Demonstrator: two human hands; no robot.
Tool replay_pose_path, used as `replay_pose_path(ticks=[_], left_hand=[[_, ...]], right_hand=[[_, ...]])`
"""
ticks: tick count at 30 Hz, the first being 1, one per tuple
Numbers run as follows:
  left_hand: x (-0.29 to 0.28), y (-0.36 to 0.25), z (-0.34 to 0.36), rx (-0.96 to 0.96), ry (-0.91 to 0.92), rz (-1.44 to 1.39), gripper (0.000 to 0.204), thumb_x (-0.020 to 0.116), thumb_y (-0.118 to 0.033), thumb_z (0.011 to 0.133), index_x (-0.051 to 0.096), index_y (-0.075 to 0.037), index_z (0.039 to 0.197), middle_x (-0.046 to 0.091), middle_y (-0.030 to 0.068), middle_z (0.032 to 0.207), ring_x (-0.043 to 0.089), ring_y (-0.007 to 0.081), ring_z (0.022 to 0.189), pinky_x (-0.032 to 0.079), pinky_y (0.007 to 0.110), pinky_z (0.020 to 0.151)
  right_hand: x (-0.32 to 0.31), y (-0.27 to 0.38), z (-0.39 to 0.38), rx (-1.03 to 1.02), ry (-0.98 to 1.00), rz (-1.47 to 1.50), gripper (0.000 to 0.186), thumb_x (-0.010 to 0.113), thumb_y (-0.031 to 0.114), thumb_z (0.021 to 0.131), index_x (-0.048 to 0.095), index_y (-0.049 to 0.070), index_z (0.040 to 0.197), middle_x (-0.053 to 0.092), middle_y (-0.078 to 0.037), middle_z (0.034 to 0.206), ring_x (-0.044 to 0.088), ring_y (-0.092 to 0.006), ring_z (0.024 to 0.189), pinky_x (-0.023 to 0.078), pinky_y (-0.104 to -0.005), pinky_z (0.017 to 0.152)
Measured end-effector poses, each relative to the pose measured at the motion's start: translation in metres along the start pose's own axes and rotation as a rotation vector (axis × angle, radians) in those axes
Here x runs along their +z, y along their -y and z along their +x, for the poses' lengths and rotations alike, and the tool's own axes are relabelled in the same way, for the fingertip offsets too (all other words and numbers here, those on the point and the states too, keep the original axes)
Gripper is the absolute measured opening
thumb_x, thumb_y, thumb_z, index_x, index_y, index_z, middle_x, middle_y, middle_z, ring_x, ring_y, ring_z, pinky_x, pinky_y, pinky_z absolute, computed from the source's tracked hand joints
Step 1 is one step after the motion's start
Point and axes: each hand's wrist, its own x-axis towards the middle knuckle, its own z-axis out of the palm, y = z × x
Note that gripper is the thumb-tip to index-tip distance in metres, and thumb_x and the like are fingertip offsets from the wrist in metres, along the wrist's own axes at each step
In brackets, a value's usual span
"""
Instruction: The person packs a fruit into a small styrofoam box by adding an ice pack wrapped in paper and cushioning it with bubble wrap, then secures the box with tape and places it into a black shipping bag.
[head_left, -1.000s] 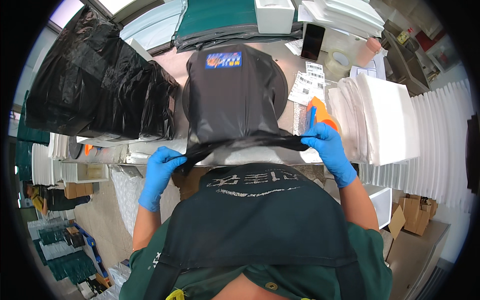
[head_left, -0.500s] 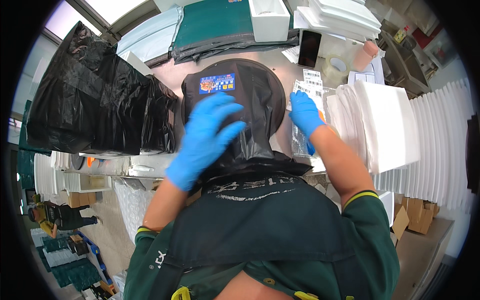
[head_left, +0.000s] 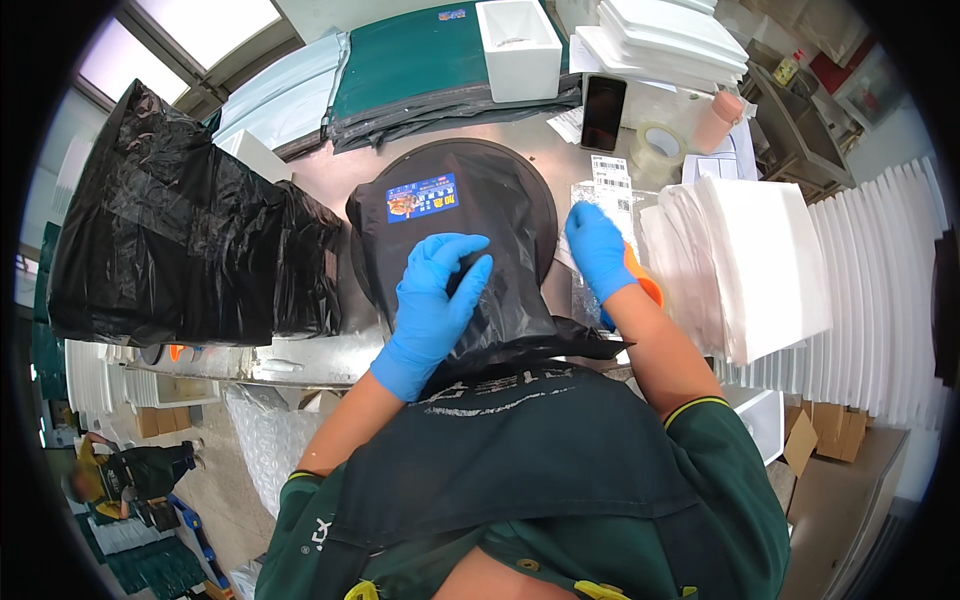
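Observation:
A package in a black plastic bag (head_left: 480, 215) lies on a dark round turntable (head_left: 545, 190), its loose end toward me. A blue printed sticker (head_left: 422, 198) is on its far left part. My left hand (head_left: 437, 305), in a blue glove, is over the bag's near left part, thumb apart from the curved fingers, holding nothing. To the right of the turntable, my right hand (head_left: 598, 250), also gloved in blue, has its fingers curled together beside white barcode labels (head_left: 611, 178). What those fingers hold, if anything, is hidden. An orange object (head_left: 650, 290) shows beside the right wrist.
Large black-bagged parcels (head_left: 180, 230) stand at left. Behind are green bags (head_left: 410, 65), a white foam box (head_left: 520, 50), a phone (head_left: 603, 112), a tape roll (head_left: 660, 145) and a pink bottle (head_left: 717, 122). White foam sheets (head_left: 770, 260) stand at right. Another person (head_left: 130, 470) is at far left.
My left hand has drawn back from the sticker, its fingers closer together. My right hand's fingers have curled in near the labels. The whole view has shifted slightly.

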Motion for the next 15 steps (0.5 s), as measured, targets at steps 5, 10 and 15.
replay_pose_path(ticks=[5,10,15], left_hand=[[0.003,0.007,-0.004,-0.187,-0.019,-0.391,0.017,0.064,-0.013,0.088,0.065,-0.004,0.102,0.059,0.0028,0.079,0.052,0.0071,0.067,0.045,0.024,0.063],[0.003,0.006,-0.007,-0.15,0.095,-0.209,0.017,0.061,-0.012,0.09,0.065,-0.002,0.103,0.062,0.0032,0.088,0.059,0.009,0.077,0.047,0.024,0.072],[-0.005,0.004,-0.008,-0.084,0.122,-0.087,0.017,0.062,-0.012,0.09,0.065,-0.002,0.103,0.063,0.0042,0.087,0.059,0.0097,0.077,0.048,0.024,0.073]], right_hand=[[-0.049,0.027,-0.007,-0.249,-0.137,0.144,0.016,0.063,0.019,0.082,0.059,0.005,0.089,0.062,-0.014,0.087,0.06,-0.0359,0.083,0.049,-0.0408,0.076],[0.02,-0.013,-0.024,-0.319,0.331,-0.653,0.016,0.061,0.013,0.079,0.068,0.007,0.092,0.066,-0.011,0.088,0.062,-0.0272,0.088,0.042,-0.055,0.083],[0.046,-0.018,-0.032,-0.399,0.464,-0.788,0.016,0.057,0.01,0.08,0.071,0.008,0.087,0.068,-0.009,0.074,0.066,-0.0257,0.076,0.041,-0.0567,0.085]])
